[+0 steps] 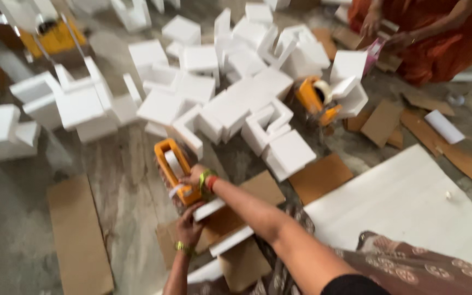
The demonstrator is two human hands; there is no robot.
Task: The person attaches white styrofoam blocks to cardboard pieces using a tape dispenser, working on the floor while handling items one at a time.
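While the right hand (195, 177) grips the orange tape gun (173, 166) on the floor (121, 207) | left hand (188, 226) closed on a foam strip (214, 207) beside it | risk: tape likely runs crooked if foam slips | blur hides fingers.

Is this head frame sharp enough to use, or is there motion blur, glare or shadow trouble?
Head view: motion blur smears the whole frame; the white foam blocks lose their edges, the right hand on the orange tape dispenser and the left hand are soft. Light is flat and even, no hard shadows; the white sheet looks slightly washed out.
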